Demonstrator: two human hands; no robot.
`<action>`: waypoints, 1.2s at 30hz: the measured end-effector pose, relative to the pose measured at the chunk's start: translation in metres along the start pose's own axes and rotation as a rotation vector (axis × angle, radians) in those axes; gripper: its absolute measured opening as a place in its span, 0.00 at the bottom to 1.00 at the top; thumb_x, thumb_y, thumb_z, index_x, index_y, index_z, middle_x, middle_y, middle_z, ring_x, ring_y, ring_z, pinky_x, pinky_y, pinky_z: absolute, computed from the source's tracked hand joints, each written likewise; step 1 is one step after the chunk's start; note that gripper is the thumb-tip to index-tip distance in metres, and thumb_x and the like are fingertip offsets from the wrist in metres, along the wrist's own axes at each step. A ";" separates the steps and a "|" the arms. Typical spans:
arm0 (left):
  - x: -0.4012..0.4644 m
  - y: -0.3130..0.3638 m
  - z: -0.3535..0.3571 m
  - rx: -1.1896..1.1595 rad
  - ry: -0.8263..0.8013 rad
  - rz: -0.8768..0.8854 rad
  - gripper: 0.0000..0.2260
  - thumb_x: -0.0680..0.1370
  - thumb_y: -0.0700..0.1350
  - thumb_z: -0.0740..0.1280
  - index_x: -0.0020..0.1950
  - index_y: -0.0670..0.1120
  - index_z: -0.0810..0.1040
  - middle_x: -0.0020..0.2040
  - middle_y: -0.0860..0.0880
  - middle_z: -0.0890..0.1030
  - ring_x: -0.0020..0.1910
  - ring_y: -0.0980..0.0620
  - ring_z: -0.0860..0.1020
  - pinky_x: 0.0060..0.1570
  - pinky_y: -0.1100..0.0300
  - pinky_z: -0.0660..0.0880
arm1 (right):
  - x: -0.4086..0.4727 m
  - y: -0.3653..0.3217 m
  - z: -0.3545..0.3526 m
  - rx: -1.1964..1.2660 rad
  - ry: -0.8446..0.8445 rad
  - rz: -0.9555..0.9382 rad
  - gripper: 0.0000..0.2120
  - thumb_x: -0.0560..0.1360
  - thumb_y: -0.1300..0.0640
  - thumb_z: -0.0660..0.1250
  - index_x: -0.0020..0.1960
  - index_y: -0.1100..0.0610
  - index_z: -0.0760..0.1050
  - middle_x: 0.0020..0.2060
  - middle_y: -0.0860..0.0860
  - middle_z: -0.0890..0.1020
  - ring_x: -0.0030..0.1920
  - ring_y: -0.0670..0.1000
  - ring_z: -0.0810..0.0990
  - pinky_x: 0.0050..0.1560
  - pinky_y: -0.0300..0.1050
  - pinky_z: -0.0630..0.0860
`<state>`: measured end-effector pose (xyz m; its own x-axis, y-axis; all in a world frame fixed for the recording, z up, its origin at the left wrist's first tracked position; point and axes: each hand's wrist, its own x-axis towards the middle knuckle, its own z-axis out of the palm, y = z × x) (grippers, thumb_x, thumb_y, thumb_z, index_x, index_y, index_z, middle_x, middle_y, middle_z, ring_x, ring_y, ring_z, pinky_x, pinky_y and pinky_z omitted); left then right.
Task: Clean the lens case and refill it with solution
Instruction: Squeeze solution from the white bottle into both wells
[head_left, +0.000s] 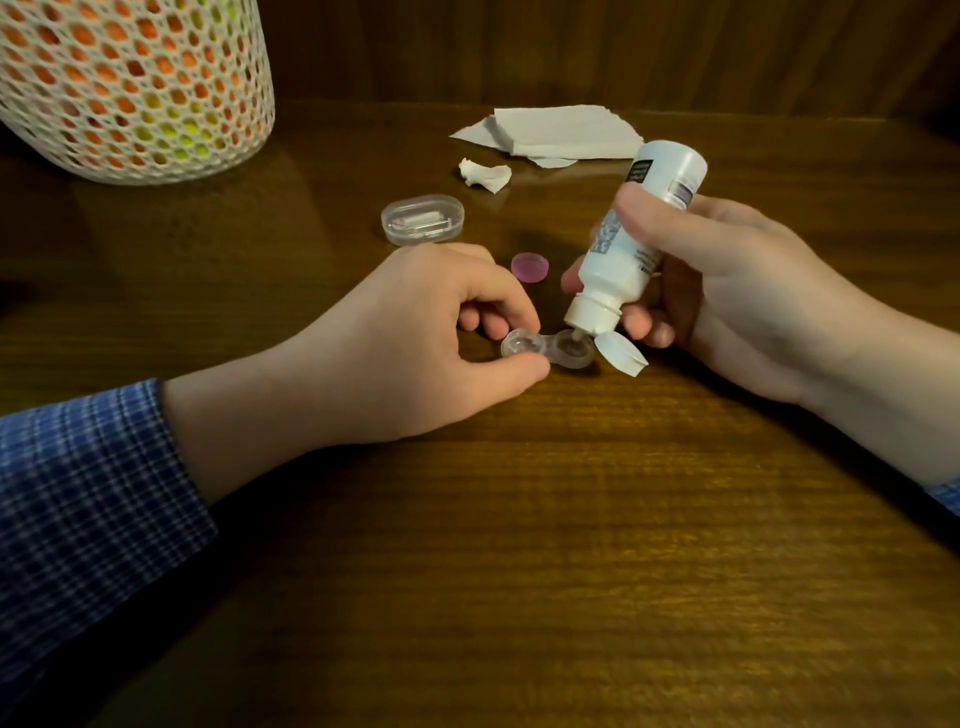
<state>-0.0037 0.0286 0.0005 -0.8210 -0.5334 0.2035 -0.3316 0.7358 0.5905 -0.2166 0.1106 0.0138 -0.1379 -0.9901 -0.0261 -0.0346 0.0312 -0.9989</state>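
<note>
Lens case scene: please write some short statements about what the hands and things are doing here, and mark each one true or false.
1. The right hand holds the solution bottle tipped nozzle-down over the right well of the lens case. True.
2. The bottle's flip cap is closed. False: it hangs open beside the nozzle.
3. The left hand pinches the left side of the lens case. True.
4. The pink cap is screwed onto the case. False: it lies on the table behind the case.
5. The crumpled tissue lies inside the clear box. False: it lies on the table behind the box.
</note>
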 end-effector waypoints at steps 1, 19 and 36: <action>0.000 0.000 0.000 -0.003 0.000 0.003 0.13 0.72 0.57 0.71 0.54 0.55 0.85 0.46 0.58 0.80 0.47 0.57 0.79 0.45 0.64 0.77 | 0.000 0.000 -0.001 0.001 -0.011 -0.006 0.13 0.81 0.47 0.63 0.54 0.56 0.75 0.44 0.56 0.87 0.29 0.46 0.76 0.26 0.36 0.71; 0.001 -0.001 -0.002 -0.013 -0.026 0.013 0.13 0.73 0.55 0.72 0.56 0.55 0.85 0.46 0.58 0.81 0.47 0.56 0.79 0.45 0.66 0.76 | 0.005 0.002 -0.013 -0.026 -0.197 -0.073 0.11 0.81 0.48 0.62 0.53 0.56 0.76 0.46 0.55 0.87 0.30 0.46 0.77 0.29 0.36 0.71; 0.000 -0.002 -0.002 -0.028 -0.019 0.011 0.13 0.73 0.56 0.72 0.56 0.55 0.85 0.44 0.58 0.81 0.48 0.56 0.79 0.46 0.64 0.77 | 0.004 0.002 -0.013 -0.037 -0.198 -0.085 0.12 0.79 0.47 0.64 0.53 0.56 0.76 0.46 0.54 0.87 0.29 0.45 0.77 0.31 0.39 0.69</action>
<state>-0.0025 0.0262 0.0013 -0.8334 -0.5171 0.1951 -0.3097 0.7294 0.6099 -0.2303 0.1088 0.0124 0.0641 -0.9968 0.0472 -0.0742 -0.0519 -0.9959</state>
